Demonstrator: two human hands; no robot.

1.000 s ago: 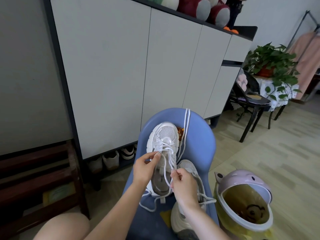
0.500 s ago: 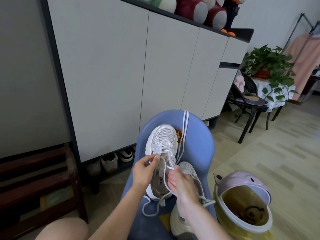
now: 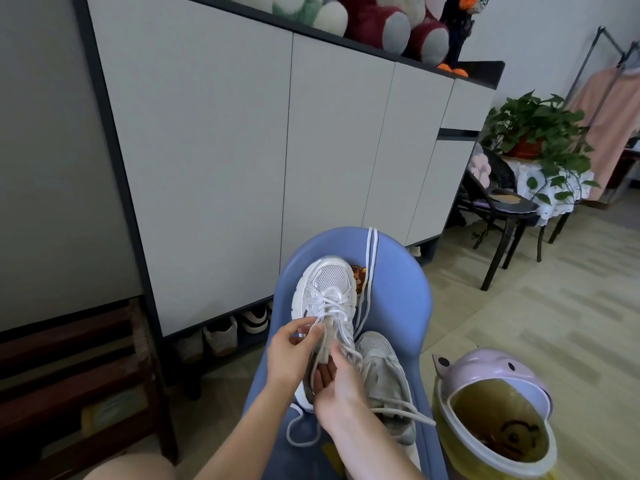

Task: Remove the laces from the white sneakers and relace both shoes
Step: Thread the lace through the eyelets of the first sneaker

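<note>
Pinching a strand of white lace between thumb and fingers, the left hand works at the side of the near white sneaker. The right hand lies at that shoe's opening, fingers curled under the tongue; whether they clamp a lace I cannot tell. Both sneakers rest on a blue chair, the second sneaker just beside the first, to its right. A loose lace hangs over the chair's back. A pink bin stands beside the chair.
</note>
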